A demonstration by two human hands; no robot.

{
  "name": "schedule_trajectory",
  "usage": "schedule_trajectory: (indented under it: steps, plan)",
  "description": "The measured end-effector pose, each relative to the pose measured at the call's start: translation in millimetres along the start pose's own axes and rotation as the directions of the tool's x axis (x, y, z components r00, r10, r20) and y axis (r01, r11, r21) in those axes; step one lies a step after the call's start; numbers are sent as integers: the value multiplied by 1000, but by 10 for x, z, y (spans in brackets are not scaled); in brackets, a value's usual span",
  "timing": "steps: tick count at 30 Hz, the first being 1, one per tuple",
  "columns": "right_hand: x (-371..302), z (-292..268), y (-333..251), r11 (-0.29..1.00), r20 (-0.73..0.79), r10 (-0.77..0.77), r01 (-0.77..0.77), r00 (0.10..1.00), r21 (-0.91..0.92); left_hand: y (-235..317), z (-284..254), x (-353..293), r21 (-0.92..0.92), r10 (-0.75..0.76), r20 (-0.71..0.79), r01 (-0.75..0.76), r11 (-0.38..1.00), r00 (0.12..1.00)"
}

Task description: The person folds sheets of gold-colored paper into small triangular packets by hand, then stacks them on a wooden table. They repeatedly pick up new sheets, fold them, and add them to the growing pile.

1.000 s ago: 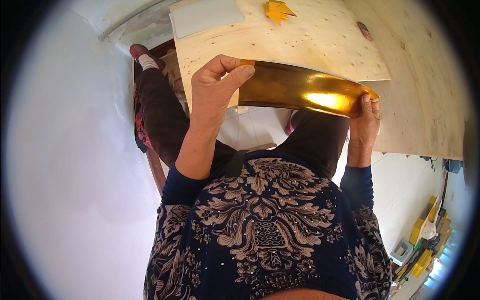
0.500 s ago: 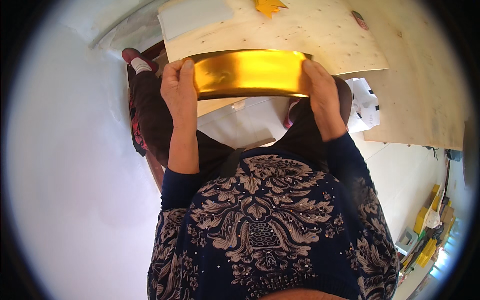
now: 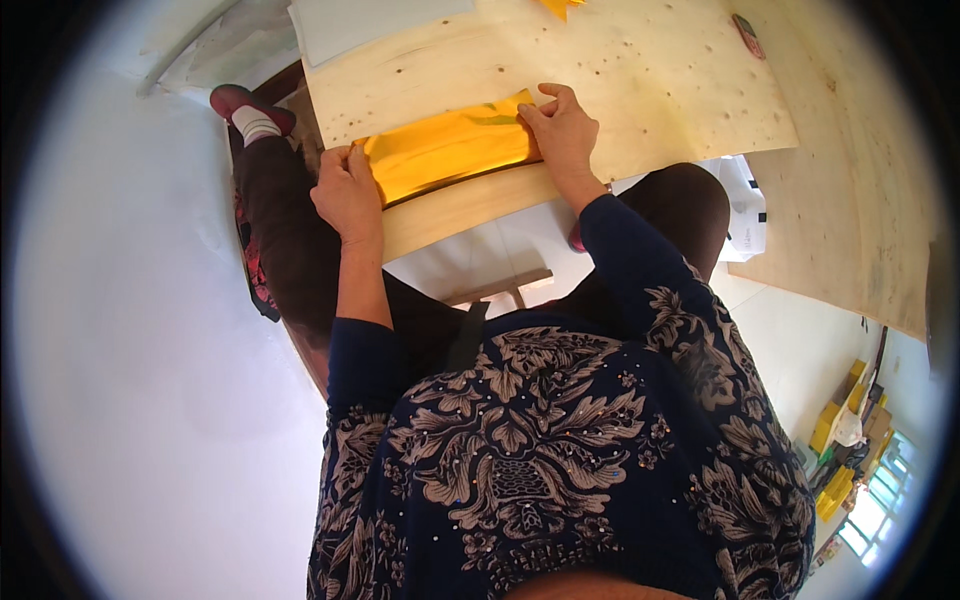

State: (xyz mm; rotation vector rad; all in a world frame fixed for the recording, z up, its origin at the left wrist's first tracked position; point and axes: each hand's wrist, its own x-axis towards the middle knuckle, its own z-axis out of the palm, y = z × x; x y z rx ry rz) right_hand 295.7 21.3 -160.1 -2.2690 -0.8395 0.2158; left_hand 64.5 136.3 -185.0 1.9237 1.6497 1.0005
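Note:
A long strip of shiny gold foil paper (image 3: 450, 152) slants across the near edge of a plywood tabletop (image 3: 670, 100). Its left end is pinched in my left hand (image 3: 347, 198), between thumb and fingers. At the upper right corner, my right hand (image 3: 566, 134) has its thumb and fingertips closed on the paper. The strip looks lightly creased near that corner, and its lower edge casts a dark line on the wood.
A pale sheet (image 3: 375, 25) lies at the table's far left. A yellow pointed piece (image 3: 562, 8) sits at the far edge, a small red handset (image 3: 747, 36) at far right. Beside my right knee stands a white bag (image 3: 740, 215). Yellow bundles (image 3: 835, 490) are piled at lower right.
The gold paper has gone from being held up level and taut to lying lower on the table, tilted up to the right. My right hand has moved left and away from me.

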Motion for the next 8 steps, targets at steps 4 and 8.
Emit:
schedule_trajectory:
  steps: [4, 8]
  plan:
    - [90, -28, 2, 988, 52, -23, 31, 998, -150, -15, 41, 54, -5, -29, 21, 29, 1000, 999]
    - [281, -76, 77, 968, 290, 214, -243, 933, 65, -14, 52, 96, 7, -31, 47, 31, 1000, 998]
